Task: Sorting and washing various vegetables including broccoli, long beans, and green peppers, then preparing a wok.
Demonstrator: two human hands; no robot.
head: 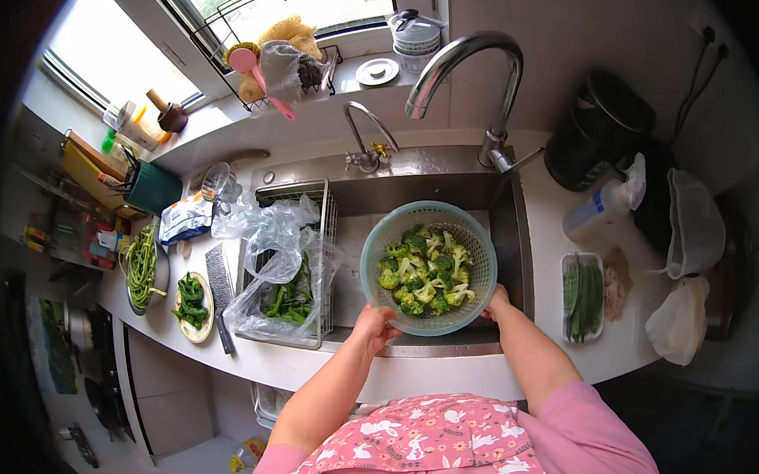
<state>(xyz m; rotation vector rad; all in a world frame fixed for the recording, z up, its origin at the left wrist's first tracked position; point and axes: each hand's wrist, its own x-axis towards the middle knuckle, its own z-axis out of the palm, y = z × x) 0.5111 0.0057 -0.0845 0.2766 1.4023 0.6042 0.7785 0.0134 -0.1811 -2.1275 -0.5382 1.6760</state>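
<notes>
A pale blue-green plastic colander [367, 268] holds cut broccoli florets [425, 271] over the stainless steel sink [348, 235]. My left hand [375, 327] grips its rim at the lower left, and my right hand [496, 303] holds the rim at the lower right, its fingers partly hidden by the colander. Left of my left hand, a wire rack [326, 203] bears clear plastic bags [271, 238] and green peppers [291, 295]. The large chrome faucet [510, 77] arches above the back of the sink, with no water seen running from it.
A cleaver [218, 284] lies on the left counter beside a plate of green peppers [191, 302] and a bowl of long beans [142, 268]. On the right are a tray of green pods [583, 297], a spray bottle [600, 208] and a black bin [597, 132].
</notes>
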